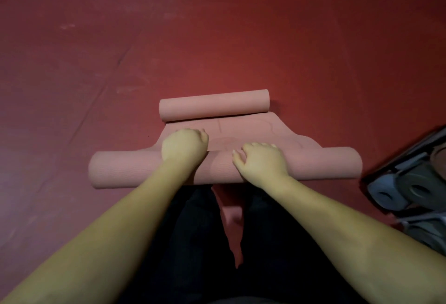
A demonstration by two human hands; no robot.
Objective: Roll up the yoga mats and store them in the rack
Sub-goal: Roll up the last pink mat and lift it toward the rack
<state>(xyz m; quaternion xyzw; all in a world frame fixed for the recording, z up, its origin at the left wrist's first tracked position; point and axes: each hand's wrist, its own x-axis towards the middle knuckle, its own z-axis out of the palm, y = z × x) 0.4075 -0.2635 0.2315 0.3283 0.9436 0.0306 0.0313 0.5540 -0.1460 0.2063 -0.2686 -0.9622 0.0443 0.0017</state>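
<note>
A pink yoga mat (135, 171) lies on the red floor in front of my knees, rolled from both ends. The near roll is thick and wide; a thinner far roll (213, 105) lies past a short flat stretch (243, 129). My left hand (184, 145) rests on top of the near roll with its fingers curled over the front edge. My right hand (261, 162) presses on the same roll a little to the right, fingers bent down onto it.
A rack (410, 158) at the right edge holds several rolled grey and dark mats (388, 189). Red floor (217, 38) stretches ahead and to the left. My dark trouser legs (193, 243) fill the bottom middle.
</note>
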